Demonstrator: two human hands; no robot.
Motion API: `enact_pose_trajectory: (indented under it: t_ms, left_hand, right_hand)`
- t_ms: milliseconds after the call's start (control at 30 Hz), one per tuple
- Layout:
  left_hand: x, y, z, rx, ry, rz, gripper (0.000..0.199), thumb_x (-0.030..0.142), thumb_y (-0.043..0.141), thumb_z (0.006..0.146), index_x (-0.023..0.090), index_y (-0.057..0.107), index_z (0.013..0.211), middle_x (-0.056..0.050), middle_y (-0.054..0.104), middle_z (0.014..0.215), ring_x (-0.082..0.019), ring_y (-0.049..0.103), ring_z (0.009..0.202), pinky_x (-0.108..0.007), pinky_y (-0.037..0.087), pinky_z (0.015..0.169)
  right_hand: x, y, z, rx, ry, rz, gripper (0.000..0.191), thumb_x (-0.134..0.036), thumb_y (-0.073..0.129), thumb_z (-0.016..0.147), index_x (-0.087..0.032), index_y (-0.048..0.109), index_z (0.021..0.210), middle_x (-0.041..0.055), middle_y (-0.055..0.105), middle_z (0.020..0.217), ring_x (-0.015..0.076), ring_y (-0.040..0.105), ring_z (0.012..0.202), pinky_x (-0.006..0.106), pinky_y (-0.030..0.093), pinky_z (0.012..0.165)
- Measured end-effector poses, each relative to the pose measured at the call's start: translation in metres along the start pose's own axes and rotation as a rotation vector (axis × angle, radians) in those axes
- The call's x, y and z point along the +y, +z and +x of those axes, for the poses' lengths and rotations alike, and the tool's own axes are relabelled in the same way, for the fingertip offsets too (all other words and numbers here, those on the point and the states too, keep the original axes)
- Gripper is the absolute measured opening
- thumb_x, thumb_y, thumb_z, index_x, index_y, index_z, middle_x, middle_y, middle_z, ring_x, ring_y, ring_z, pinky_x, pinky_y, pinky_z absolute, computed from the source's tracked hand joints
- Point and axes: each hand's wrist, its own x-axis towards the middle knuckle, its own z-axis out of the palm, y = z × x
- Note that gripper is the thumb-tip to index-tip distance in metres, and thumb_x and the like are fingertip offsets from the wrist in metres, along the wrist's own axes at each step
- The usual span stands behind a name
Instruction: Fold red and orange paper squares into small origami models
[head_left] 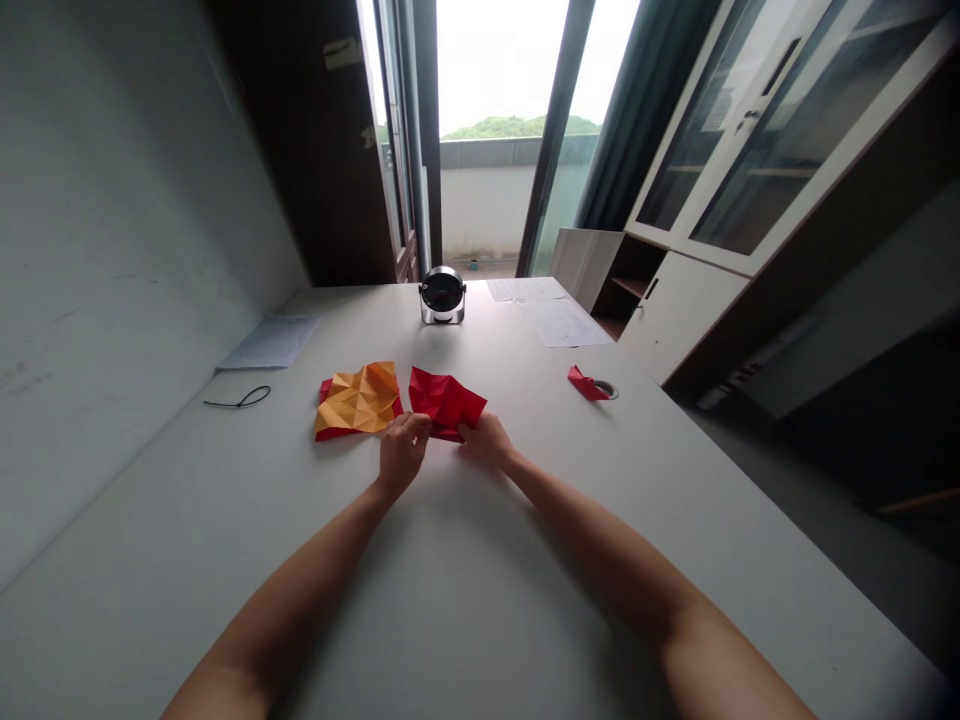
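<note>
A creased sheet of red paper (448,400) is held up slightly over the white table between my two hands. My left hand (405,443) pinches its lower left corner, fingers closed. At the lower right edge my right hand (486,440) grips the sheet, thumb on top and the other fingers mostly hidden. Just left of it lies an orange creased paper (360,398), with red paper showing around its edges. A small folded red paper piece (587,383) rests off to the right against a roll of tape (607,389).
A round black-and-silver device on a stand (442,294) stands at the table's far edge. White papers (566,322) lie at the back right, another sheet (270,342) at the back left. A black cord (238,402) lies near the left wall. A glass-door cabinet (739,130) stands right.
</note>
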Motion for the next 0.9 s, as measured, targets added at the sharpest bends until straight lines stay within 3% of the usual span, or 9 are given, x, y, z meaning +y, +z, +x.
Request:
enact_pose_trajectory:
  t_ms: [267, 467, 633, 767, 900]
  left_hand:
    - [-0.008, 0.006, 0.002, 0.056, -0.298, -0.461, 0.015, 0.035, 0.056, 0.089, 0.021, 0.062, 0.090, -0.001, 0.060, 0.073, -0.015, 0.054, 0.063, -0.025, 0.042, 0.059]
    - [-0.014, 0.009, 0.005, 0.048, -0.349, -0.712, 0.015, 0.034, 0.056, 0.089, 0.020, 0.058, 0.091, 0.000, 0.056, 0.071, -0.013, 0.055, 0.063, -0.025, 0.048, 0.059]
    - [-0.014, 0.007, 0.007, 0.037, -0.345, -0.744, 0.015, 0.033, 0.057, 0.088, 0.019, 0.057, 0.092, -0.003, 0.061, 0.078, -0.014, 0.060, 0.067, -0.029, 0.053, 0.064]
    - [-0.018, 0.005, 0.010, 0.084, -0.376, -0.764, 0.015, 0.033, 0.056, 0.088, 0.018, 0.057, 0.091, -0.003, 0.062, 0.077, -0.014, 0.061, 0.066, -0.029, 0.053, 0.063]
    - [-0.025, 0.002, 0.011, 0.165, -0.417, -0.740, 0.020, 0.037, 0.053, 0.088, 0.018, 0.057, 0.082, -0.001, 0.060, 0.071, -0.014, 0.062, 0.063, -0.028, 0.052, 0.062]
  right_hand:
    - [0.002, -0.004, 0.001, 0.065, -0.025, 0.008, 0.014, -0.021, 0.056, 0.076, -0.020, 0.066, 0.068, -0.0005, 0.066, 0.061, 0.0120, 0.052, 0.054, 0.021, 0.035, 0.052]
    - [0.012, -0.011, 0.010, 0.040, 0.093, 0.103, 0.021, -0.025, 0.051, 0.078, -0.017, 0.067, 0.067, 0.0021, 0.066, 0.060, 0.0125, 0.057, 0.053, 0.022, 0.042, 0.053]
    - [0.016, -0.013, 0.013, 0.056, 0.163, 0.206, 0.020, -0.029, 0.054, 0.078, -0.015, 0.068, 0.074, 0.0040, 0.068, 0.063, 0.0137, 0.061, 0.054, 0.022, 0.046, 0.051]
    - [0.016, -0.019, 0.013, 0.065, 0.158, 0.241, 0.018, -0.031, 0.058, 0.078, -0.015, 0.066, 0.076, 0.0045, 0.069, 0.067, 0.0143, 0.062, 0.056, 0.022, 0.047, 0.050]
    - [0.015, -0.024, 0.016, 0.068, 0.203, 0.441, 0.021, -0.032, 0.061, 0.077, -0.015, 0.065, 0.087, 0.0075, 0.072, 0.078, 0.0170, 0.067, 0.065, 0.024, 0.052, 0.055]
